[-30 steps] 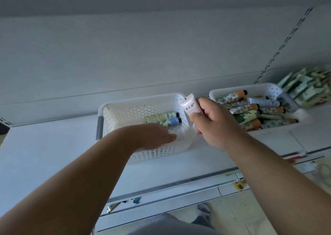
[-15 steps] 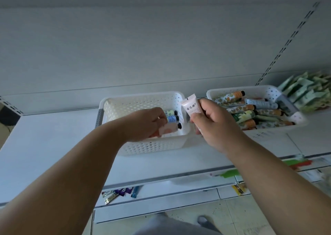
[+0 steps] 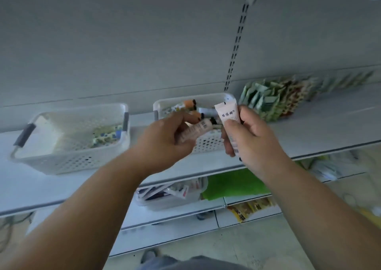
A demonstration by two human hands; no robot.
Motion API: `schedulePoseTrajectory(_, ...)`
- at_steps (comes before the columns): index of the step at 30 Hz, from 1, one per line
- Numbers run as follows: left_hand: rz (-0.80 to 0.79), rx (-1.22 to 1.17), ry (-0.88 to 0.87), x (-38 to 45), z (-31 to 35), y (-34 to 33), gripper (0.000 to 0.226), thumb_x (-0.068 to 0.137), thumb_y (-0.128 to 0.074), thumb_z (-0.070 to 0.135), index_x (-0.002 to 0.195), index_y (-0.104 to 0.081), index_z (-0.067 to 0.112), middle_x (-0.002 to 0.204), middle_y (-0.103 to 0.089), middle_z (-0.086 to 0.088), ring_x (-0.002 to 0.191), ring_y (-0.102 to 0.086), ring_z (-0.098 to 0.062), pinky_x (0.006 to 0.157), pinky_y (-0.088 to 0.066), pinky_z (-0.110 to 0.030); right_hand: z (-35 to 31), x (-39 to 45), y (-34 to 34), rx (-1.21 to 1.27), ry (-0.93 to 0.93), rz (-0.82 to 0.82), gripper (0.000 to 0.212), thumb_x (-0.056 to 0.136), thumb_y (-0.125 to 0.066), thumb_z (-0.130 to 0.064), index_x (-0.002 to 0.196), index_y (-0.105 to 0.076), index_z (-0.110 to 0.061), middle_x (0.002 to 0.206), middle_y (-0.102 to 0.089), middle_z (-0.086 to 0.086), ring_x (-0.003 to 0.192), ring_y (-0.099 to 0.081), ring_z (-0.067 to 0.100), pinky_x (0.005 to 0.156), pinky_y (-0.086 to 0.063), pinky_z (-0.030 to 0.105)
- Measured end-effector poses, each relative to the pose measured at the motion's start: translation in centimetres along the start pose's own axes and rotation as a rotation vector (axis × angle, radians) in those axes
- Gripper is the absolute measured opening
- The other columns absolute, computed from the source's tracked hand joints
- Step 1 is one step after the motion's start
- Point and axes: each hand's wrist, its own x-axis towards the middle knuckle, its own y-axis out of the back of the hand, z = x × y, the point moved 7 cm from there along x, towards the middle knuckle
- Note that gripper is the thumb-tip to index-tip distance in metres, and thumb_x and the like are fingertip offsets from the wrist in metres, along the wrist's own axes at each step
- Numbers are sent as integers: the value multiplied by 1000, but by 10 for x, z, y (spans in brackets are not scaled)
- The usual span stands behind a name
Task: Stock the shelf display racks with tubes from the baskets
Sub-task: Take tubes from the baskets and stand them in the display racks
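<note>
Left hand [image 3: 165, 140] has lifted a pink tube [image 3: 193, 130] from the left basket [image 3: 68, 160]; right hand [image 3: 250, 138] still grips its tube [image 3: 227, 114]. We hold two, frame centre, ready for racking.

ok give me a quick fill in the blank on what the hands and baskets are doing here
1. Each hand holds one ____.
2. The right hand holds its pink tube with the crimped end pointing ____.
3. The left hand holds its tube in front of the ____ basket.
4. The left basket has dark grey ____ at its ends.

Missing words: tube; up; right; handles
</note>
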Motion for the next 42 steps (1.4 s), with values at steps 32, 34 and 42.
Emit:
schedulePoseTrajectory(32, 236, -98, 449, 212, 188, -284, 10, 79, -74, 34, 80, -65, 29, 64, -63, 5, 47, -50, -3, 41, -38, -19, 176, 126, 388, 529, -500, -180, 52, 103, -34, -43, 116, -65, -4, 73, -65, 8, 62, -56, 19, 63, -45, 31)
schedulePoseTrajectory(34, 288, -66, 480, 212, 193, -286, 12, 79, -75, 33, 82, -64, 29, 65, -62, 7, 49, -50, -2, 43, -36, -19, 183, 137, 386, 568, -523, -271, 47, 102, -39, -41, 112, -66, -4, 72, -60, 7, 64, -56, 18, 65, -44, 31)
schedulePoseTrajectory(42, 393, 65, 581, 201, 192, -292, 20, 80, -72, 33, 92, -56, 33, 80, -59, 14, 73, -56, -7, 63, -48, -27, 165, 180, 374, -14, 45, -205, 30, 91, -64, -33, 75, -55, -9, 61, -47, 4, 57, -43, 17, 58, -36, 30)
